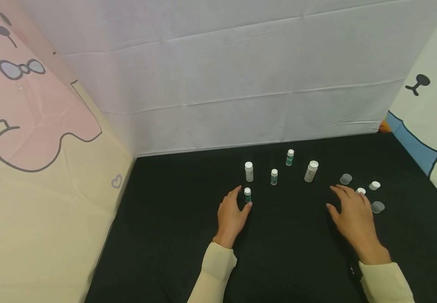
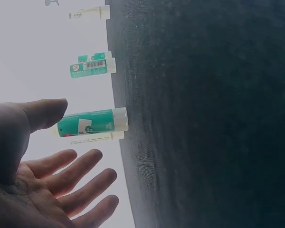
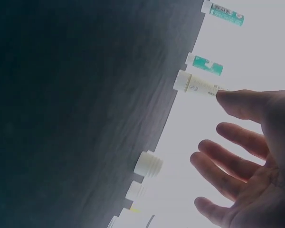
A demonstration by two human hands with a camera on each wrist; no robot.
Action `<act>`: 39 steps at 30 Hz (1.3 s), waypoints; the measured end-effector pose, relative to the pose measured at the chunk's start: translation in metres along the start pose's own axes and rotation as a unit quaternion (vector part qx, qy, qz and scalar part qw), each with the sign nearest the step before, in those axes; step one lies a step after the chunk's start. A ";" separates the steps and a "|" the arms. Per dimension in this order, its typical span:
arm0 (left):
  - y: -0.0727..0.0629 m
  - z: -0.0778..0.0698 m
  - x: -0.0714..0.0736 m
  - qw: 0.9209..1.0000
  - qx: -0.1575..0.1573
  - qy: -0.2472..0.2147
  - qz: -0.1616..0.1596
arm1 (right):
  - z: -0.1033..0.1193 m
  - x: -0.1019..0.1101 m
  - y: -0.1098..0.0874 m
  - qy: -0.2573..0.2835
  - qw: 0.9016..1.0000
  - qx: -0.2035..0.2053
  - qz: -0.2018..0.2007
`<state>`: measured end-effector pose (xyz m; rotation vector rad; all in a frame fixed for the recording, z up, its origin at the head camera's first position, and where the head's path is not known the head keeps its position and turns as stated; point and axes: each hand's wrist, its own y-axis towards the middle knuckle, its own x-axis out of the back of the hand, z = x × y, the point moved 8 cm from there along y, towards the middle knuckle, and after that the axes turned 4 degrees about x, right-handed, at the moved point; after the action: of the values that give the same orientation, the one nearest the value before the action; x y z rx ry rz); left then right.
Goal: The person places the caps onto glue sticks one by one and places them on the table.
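Observation:
My left hand (image 1: pixel 230 215) reaches around a small green-labelled bottle (image 1: pixel 247 195) with a white cap. In the left wrist view that bottle (image 2: pixel 88 123) shows between the spread thumb and the straight fingers, which are not closed on it. My right hand (image 1: pixel 354 216) hovers with fingers spread and nothing in its grasp. Close by its fingertips are a white cap (image 1: pixel 361 191), partly hidden, and a clear cup (image 1: pixel 346 179). Another white cap (image 1: pixel 374 185) and a second clear cup (image 1: pixel 378 207) lie to the right of this hand.
Behind the hands stand two white-labelled bottles, one at left (image 1: pixel 249 172) and one farther right (image 1: pixel 311 171). Between them are two green-labelled bottles, one nearer (image 1: pixel 274 177) and one farther back (image 1: pixel 289 158). A pale curtain (image 1: pixel 203 84) borders the black table (image 1: pixel 158 235).

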<state>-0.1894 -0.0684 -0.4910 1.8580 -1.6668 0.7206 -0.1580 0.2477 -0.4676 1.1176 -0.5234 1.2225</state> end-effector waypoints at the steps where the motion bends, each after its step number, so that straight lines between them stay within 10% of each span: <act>1: 0.000 0.000 0.000 1.000 0.000 0.000 0.001 | -0.002 0.000 -0.001 -0.001 1.000 -0.003 -0.002; 39: 0.012 -0.004 -0.009 1.000 -0.006 0.020 -0.022 | -0.038 0.012 -0.002 -0.021 0.998 -0.065 0.000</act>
<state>-0.2020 -0.0603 -0.4939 1.8547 -1.5976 0.7236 -0.1610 0.2866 -0.4743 1.0353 -0.6265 1.1497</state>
